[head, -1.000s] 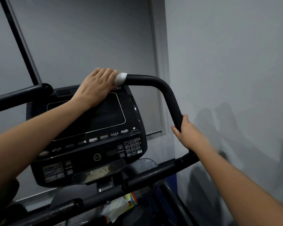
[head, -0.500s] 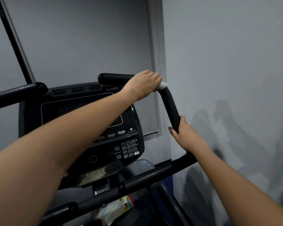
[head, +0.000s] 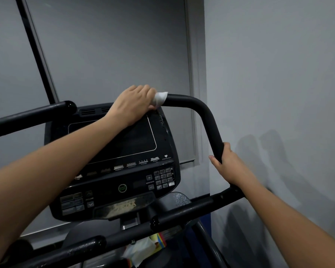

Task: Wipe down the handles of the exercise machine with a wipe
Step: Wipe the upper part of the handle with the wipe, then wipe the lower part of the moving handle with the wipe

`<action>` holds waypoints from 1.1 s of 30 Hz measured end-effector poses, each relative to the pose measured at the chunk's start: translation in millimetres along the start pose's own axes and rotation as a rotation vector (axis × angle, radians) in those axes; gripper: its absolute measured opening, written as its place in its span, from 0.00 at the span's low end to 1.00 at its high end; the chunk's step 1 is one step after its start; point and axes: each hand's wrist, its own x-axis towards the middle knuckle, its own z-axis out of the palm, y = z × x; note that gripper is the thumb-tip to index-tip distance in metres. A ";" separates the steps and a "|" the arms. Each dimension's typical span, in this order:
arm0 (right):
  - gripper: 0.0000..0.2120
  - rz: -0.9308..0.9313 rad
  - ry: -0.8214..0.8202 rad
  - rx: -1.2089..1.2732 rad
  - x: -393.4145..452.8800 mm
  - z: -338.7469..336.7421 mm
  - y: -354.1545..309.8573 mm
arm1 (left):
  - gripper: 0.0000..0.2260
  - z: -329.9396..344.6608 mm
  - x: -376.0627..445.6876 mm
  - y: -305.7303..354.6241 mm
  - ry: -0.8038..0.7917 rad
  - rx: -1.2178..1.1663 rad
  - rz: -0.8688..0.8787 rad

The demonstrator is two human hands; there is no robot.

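Observation:
A black curved right handle (head: 199, 107) of the exercise machine runs from above the console, bends, and drops to the lower bar. My left hand (head: 132, 104) grips its upper end with a white wipe (head: 160, 98) wrapped round the bar; part of the wipe shows past my fingers. My right hand (head: 229, 167) grips the lower, sloping stretch of the same handle. The left handle (head: 33, 115) is a black bar ending in a rounded cap at the left.
The black console (head: 124, 171) with screen and keypad sits under my left arm. A lower crossbar (head: 182, 213) runs below it. A pack of wipes (head: 143, 248) lies in the tray beneath. A grey wall (head: 278, 74) stands close on the right.
My left hand slid the wipe right along the top of the handle to the bend, then back left to the handle's end. My right hand kept its grip.

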 end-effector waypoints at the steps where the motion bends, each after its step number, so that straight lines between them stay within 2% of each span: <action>1: 0.29 -0.007 -0.003 0.011 -0.7 -1.1 0.2 | 0.15 -0.9 -4.2 -3.2 0.002 0.021 -0.002; 4: 0.41 -0.099 0.133 -0.009 -3.5 -8.4 -5.4 | 0.17 -5.5 -19.7 -14.0 0.015 0.077 -0.044; 6: 0.42 -0.212 0.276 -0.100 -0.4 -15.1 -18.5 | 0.17 -12.4 -35.2 -22.9 0.034 0.106 -0.084; 10: 0.39 -0.396 0.431 -0.207 15.1 -21.1 -73.6 | 0.16 -32.5 -65.6 -43.4 0.056 0.138 -0.117; 13: 0.27 -0.490 0.485 -0.138 22.2 -17.5 -136.9 | 0.19 -47.8 -84.2 -54.6 0.037 0.080 -0.216; 15: 0.20 -0.547 0.428 0.095 22.9 -9.9 -184.5 | 0.19 -56.1 -95.3 -57.2 0.065 -0.018 -0.303; 18: 0.22 -0.520 0.167 0.497 17.4 3.3 -252.8 | 0.21 -67.3 -107.4 -58.7 0.066 -0.173 -0.397; 21: 0.27 -0.524 0.004 0.699 8.0 12.6 -302.3 | 0.22 -74.2 -119.8 -65.7 0.035 -0.243 -0.433; 23: 0.24 -0.491 -0.027 0.829 1.6 16.8 -324.2 | 0.20 -75.6 -128.0 -73.3 0.036 -0.273 -0.448; 26: 0.15 -0.403 -0.026 0.976 -0.6 24.8 -344.3 | 0.19 -77.2 -137.8 -84.3 0.051 -0.293 -0.442; 29: 0.06 -0.393 0.015 0.966 0.3 29.0 -353.5 | 0.21 -81.2 -146.5 -92.2 0.053 -0.305 -0.463; 33: 0.05 -0.413 -0.015 0.958 4.0 31.3 -362.7 | 0.28 -87.4 -162.3 -98.5 0.028 -0.371 -0.509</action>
